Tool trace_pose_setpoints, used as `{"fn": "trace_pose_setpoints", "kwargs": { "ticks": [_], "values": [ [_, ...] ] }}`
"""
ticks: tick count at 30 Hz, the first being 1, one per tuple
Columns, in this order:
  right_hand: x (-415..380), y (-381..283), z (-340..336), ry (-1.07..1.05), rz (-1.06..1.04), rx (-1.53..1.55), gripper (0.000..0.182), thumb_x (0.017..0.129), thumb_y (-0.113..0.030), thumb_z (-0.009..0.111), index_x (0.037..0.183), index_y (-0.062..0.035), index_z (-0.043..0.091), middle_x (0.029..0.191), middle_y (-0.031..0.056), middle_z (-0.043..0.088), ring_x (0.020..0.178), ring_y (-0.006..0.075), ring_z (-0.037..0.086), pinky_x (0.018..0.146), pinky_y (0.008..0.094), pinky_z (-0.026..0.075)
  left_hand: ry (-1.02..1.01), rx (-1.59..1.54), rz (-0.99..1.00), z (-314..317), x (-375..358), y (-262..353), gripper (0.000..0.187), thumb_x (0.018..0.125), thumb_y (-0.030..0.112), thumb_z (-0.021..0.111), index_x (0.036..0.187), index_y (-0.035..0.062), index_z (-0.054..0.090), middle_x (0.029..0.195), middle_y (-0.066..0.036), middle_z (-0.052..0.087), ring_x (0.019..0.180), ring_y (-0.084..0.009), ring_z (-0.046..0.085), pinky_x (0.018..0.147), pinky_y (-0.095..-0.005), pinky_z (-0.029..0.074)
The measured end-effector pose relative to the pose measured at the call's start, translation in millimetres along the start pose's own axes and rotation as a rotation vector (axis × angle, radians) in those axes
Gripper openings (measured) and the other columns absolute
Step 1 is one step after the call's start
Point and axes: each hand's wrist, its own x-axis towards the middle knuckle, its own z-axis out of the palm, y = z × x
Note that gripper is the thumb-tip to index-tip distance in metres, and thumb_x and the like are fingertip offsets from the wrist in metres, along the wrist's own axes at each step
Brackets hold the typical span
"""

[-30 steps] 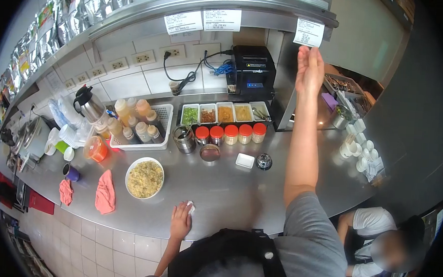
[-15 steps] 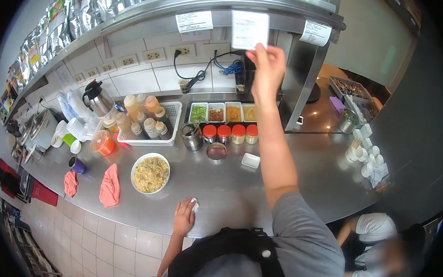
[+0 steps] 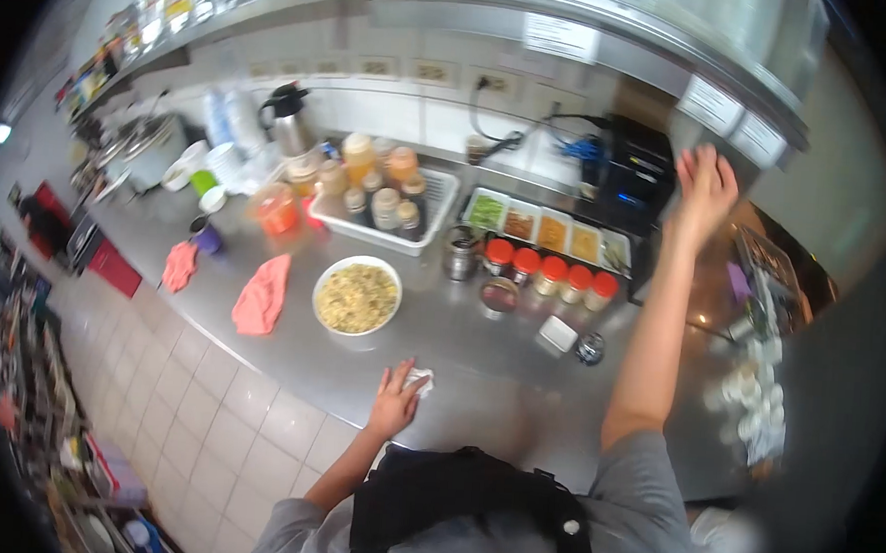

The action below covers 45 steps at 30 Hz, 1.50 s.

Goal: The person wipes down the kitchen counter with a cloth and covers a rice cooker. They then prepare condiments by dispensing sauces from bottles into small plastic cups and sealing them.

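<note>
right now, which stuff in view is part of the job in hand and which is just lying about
Likely in the job:
two printed tickets, above the right grip
crumpled white tissue, at the left grip

Seemingly just lying about:
coral cloths
purple cup
red-lidded jars

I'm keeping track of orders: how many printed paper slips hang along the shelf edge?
3. The left slip hangs apart; the middle slip and right slip hang side by side near the right hand. Others could be hidden behind.
</note>
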Motion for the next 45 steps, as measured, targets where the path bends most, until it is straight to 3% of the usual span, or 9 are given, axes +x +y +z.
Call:
{"fn": "trace_pose_setpoints", "kwargs": {
  "ticks": [3,4,5,7,10,20,34,39,45],
  "values": [
    [-99,29,-14,-0.284,0.079,-0.204,0.022,0.094,-0.015,0.067,0.107,-0.0074,0.051,0.089,0.0043,0.059,0.073,0.0130,0.057,0.068,0.0244,0.050,0.048,-0.043,-0.056,-20,-3,-2,0.048,0.090,0.016,0.059,0.138,0.0177,0.052,0.152,-0.019,0.034,0.138,-0.0358,0.039,0.115,-0.0526,0.027],
    [-139,53,-23,-0.486,-0.063,-0.321,0.018,0.093,-0.014,0.067,0.105,-0.0070,0.056,0.090,0.0025,0.061,0.081,0.0151,0.060,0.074,0.0271,0.051,0.069,-0.112,-0.065,-25,-1,-6,0.048,0.090,0.017,0.060,0.138,0.0176,0.052,0.152,-0.020,0.033,0.137,-0.0378,0.039,0.115,-0.0533,0.028],
    [-198,80,-40,-0.605,0.376,-0.298,0.017,0.092,-0.015,0.067,0.104,-0.0046,0.061,0.095,0.0023,0.064,0.086,0.0160,0.062,0.078,0.0301,0.051,0.072,-0.109,-0.074,-32,3,-13,0.048,0.090,0.017,0.060,0.138,0.0176,0.052,0.152,-0.020,0.033,0.137,-0.0378,0.039,0.115,-0.0533,0.028],
    [-290,61,-38,-1.122,0.503,-0.531,0.014,0.090,-0.019,0.069,0.093,-0.0050,0.069,0.090,0.0069,0.067,0.083,0.0170,0.064,0.075,0.0320,0.051,0.223,-0.198,-0.193,-54,14,-35,0.048,0.089,0.014,0.061,0.137,0.0151,0.053,0.149,-0.020,0.038,0.133,-0.0398,0.042,0.112,-0.0516,0.032],
    [-402,87,-64,-1.350,0.418,-0.562,0.017,0.085,-0.026,0.070,0.089,-0.0090,0.073,0.092,0.0116,0.064,0.085,0.0308,0.062,0.076,0.0409,0.050,0.445,-0.181,-0.210,-97,48,-75,0.042,0.087,0.003,0.060,0.128,0.0074,0.056,0.141,-0.022,0.044,0.127,-0.0411,0.047,0.107,-0.0459,0.039],
    [-486,104,-72,-1.383,0.417,-0.637,0.017,0.085,-0.023,0.067,0.089,-0.0067,0.071,0.098,0.0122,0.059,0.098,0.0333,0.054,0.090,0.0435,0.044,0.616,-0.189,-0.123,-174,126,-121,0.032,0.085,-0.005,0.055,0.116,0.0021,0.062,0.130,-0.019,0.053,0.123,-0.0380,0.051,0.104,-0.0425,0.041],
    [-458,102,-79,-1.512,0.374,-0.672,0.019,0.084,-0.016,0.066,0.101,-0.0060,0.067,0.099,0.0131,0.057,0.097,0.0351,0.057,0.085,0.0454,0.048,0.624,-0.220,-0.562,-129,-12,-135,0.030,0.085,-0.009,0.051,0.109,0.0020,0.064,0.126,-0.017,0.056,0.112,-0.0307,0.058,0.084,-0.0354,0.051],
    [-404,157,-23,-1.890,0.649,-0.647,0.025,0.081,-0.029,0.073,0.092,-0.0064,0.070,0.084,0.0146,0.067,0.077,0.0317,0.065,0.074,0.0444,0.051,0.610,-0.248,-0.525,-157,26,-193,0.024,0.087,-0.009,0.050,0.104,0.0011,0.063,0.122,-0.017,0.058,0.110,-0.0305,0.059,0.085,-0.0353,0.051],
    [-247,266,150,-0.842,0.014,-1.027,0.014,0.090,-0.015,0.059,0.089,-0.0043,0.067,0.089,0.0179,0.066,0.090,0.0361,0.064,0.076,0.0459,0.050,0.625,-0.114,-0.203,-222,75,-268,0.021,0.089,-0.004,0.050,0.104,0.0015,0.064,0.121,-0.017,0.058,0.110,-0.0329,0.058,0.087,-0.0386,0.049]
  ]
}}
